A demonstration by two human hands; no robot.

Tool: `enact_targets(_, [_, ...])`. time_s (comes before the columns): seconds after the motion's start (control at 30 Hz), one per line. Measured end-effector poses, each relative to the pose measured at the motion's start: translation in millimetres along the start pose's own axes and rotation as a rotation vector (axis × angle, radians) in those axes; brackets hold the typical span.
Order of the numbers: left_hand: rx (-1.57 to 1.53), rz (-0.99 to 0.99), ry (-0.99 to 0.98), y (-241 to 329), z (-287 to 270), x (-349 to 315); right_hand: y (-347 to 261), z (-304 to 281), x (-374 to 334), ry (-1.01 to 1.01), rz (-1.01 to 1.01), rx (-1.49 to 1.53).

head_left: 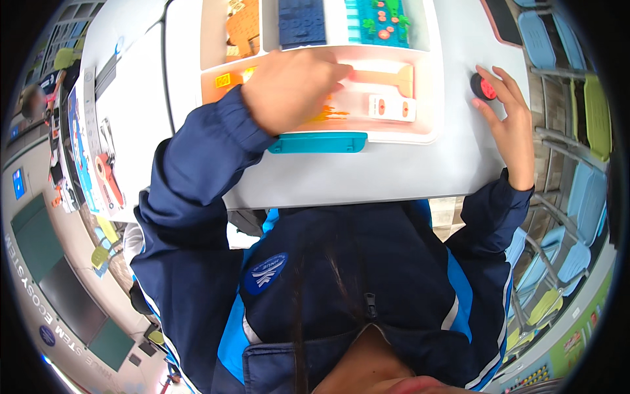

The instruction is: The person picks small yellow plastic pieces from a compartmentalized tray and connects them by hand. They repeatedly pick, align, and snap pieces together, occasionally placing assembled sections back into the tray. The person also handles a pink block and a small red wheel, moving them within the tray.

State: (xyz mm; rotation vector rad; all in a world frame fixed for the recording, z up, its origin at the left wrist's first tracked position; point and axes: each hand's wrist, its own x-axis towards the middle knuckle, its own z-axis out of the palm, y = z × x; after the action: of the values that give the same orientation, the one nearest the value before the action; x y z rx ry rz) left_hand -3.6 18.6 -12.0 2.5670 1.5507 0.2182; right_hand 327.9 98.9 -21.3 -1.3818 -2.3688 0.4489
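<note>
A white sorting tray [425,134] with compartments lies on the table in front of me. My left hand [292,88] is over its front compartment, fingers curled downward; whatever is under them is hidden. Close to its fingertips is a flat orange piece [394,79], with a white block with orange ovals [392,108] beside it. Yellow-orange small parts [328,114] show below the hand, and a yellow brick [224,80] sits to its left. At the table's right, my right hand [508,108] has thumb and fingers around a small black wheel with a red hub [483,87].
The tray's back compartments hold brown pieces [244,29], dark blue bricks [302,23] and teal and green pieces [377,25]. A teal latch [318,142] juts from the tray's front. A dark-edged tablet-like object [502,21] lies far right. Blue chairs [584,197] stand beyond the table.
</note>
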Motion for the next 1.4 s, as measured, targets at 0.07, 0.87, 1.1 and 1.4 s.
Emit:
enact_targets(0.07, [-0.006, 0.007, -0.033, -1, 8, 4, 6, 7, 4, -0.001, -0.091, -0.076])
enact_targets(0.87, [-0.191, -0.308, 0.181, -1, -42, -59, -137, 62, 51, -0.427, -0.665, 0.059])
enact_targets(1.1, [-0.198, -0.434, 0.222, -9, -60, -94, -135, 67, 56, -0.448, -0.709, 0.021])
enact_targets(1.4, [0.119, -0.13, -0.04, -22, -20, -51, -143, 54, 63, -0.688, -0.586, 0.028])
